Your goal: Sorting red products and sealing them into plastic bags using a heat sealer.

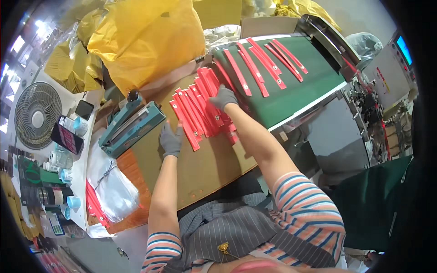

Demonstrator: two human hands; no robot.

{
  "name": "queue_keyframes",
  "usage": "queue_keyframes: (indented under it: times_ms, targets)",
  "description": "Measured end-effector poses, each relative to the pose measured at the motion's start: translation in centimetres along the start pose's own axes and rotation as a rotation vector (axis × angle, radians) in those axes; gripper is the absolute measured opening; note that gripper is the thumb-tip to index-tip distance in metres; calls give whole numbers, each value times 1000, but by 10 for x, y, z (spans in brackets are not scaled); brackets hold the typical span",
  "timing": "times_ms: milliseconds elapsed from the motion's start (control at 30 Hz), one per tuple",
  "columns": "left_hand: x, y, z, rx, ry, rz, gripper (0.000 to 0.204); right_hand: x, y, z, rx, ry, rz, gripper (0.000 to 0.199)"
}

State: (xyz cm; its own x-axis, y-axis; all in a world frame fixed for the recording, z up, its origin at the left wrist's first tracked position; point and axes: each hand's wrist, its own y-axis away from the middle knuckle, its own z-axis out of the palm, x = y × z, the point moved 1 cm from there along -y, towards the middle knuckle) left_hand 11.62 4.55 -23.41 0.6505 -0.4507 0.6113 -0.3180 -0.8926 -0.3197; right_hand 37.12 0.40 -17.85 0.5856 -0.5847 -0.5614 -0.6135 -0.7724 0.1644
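A teal heat sealer (130, 123) is sitting at centre left of the frame, with a round white fan (37, 114) lying at far left. Crumpled yellow bags (145, 36) are piling up along the top. Clear plastic bags (114, 189) are resting at lower left, beside small bottles (61, 166). A grey machine (373, 109) is standing at the right, its blue screen (403, 49) glowing at upper right.

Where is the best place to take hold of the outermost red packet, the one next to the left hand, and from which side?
Probably by its near end, from the left. The red packet is long, thin and flat on the cardboard sheet; its left edge is free beside the left hand, while other packets overlap its right.
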Motion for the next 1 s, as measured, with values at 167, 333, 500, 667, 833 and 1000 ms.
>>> queue_keyframes:
  times_ms: [167, 333, 500, 667, 833, 1000]
  targets:
    - [7, 4, 24, 159, -128, 198, 67, -9, 23, -20, 86, -200, -380, 66]
    - [15, 5, 18, 171, -97, 217, 69, 52, -27, -168, 641, -26, -224, 70]
    - [17, 4, 23, 167, -135, 222, 71, 133, -61, -188, 400, 44, 91, 71]
    - [7, 6, 16, 165, -168, 183, 71, 12, 14, -85, 280, 514, -475, 68]
    - [27, -4, 19, 54, -23, -32, 73, -16, 3, -4, 164, 163, -187, 83]
    - [34, -35, 24, -163, 767, -438, 64, -8, -16, 13, 76, -207, 116, 84]
